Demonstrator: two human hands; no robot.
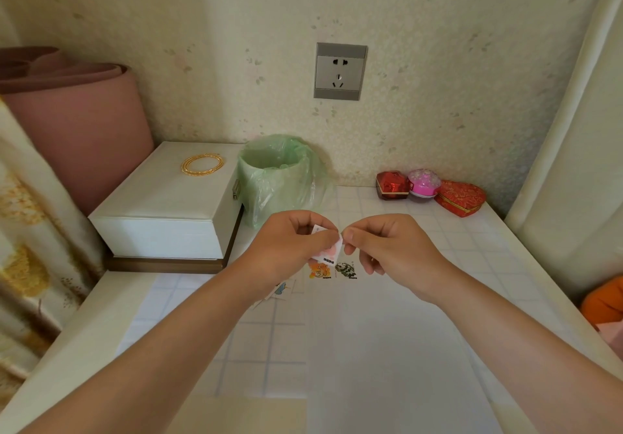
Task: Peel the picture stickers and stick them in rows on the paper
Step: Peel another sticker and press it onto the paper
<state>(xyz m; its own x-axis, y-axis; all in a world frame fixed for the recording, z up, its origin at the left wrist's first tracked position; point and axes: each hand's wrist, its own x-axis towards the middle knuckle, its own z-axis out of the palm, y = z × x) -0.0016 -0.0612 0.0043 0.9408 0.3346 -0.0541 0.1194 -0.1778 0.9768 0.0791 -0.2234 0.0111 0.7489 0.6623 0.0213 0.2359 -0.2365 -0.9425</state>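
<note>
My left hand [293, 241] pinches a small white picture sticker with a pink image [328, 250], held above the table. My right hand [387, 245] pinches at the sticker's right edge with thumb and forefinger. Below them a white sheet of paper [381, 339] lies on the tiled table. Two stickers are stuck side by side near its top: an orange one [319, 271] and a dark green one [346, 270]. A few loose stickers, one with a blue picture [281, 289], lie left of the paper, partly hidden by my left wrist.
A white box [168, 204] with a gold bangle [203, 164] on top stands at the back left. Beside it is a bin lined with a green bag [279, 177]. Red heart-shaped boxes [460, 197] and a pink box [424, 182] sit at the back right.
</note>
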